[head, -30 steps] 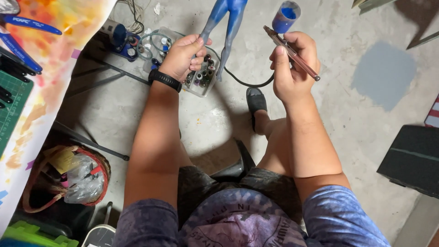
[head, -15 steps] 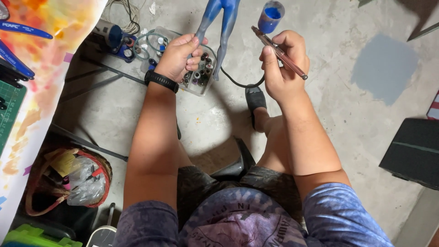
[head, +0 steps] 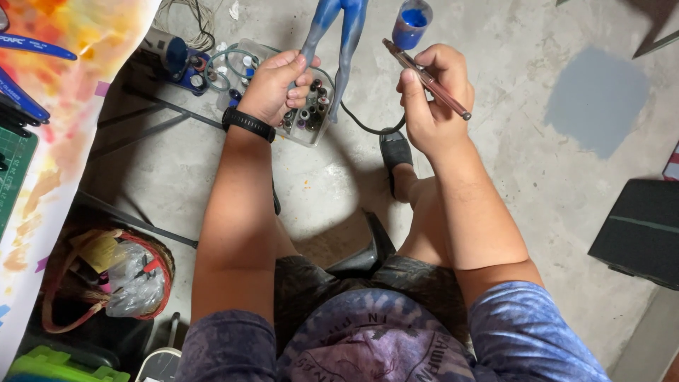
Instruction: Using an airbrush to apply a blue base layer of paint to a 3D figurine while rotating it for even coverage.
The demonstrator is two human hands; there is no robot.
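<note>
One blue and grey painted figure (head: 338, 32), seen only from the hips down with its two legs pointing toward the viewer, is held up over a concrete floor (head: 509, 163) near the top centre of the view. The left hand (head: 278, 86) is closed in a fist around one of the legs, fingers wrapped tight, with one black watch (head: 247, 124) on its wrist. Just to the right of the figure, the right hand (head: 433, 95) is closed around one slim metal airbrush (head: 426, 78), gripped like a pen and angled up toward the figure. One small cup of blue paint (head: 411, 22) sits on top of the airbrush near its tip. One dark hose (head: 368, 127) curves down from between the two hands. Below the left hand, on the floor, lies one clear plastic box (head: 305, 117) packed with many small paint bottles, too crowded to count. Beside it to the left is one small blue machine (head: 173, 55) with coiled tubing. One dark shoe (head: 395, 152) shows under the right forearm. Along the left edge runs one paint-stained sheet (head: 64, 78) in orange and yellow. At lower left sits one woven basket (head: 67, 283) holding a plastic bag. One black case (head: 636, 230) lies at the right edge.
</note>
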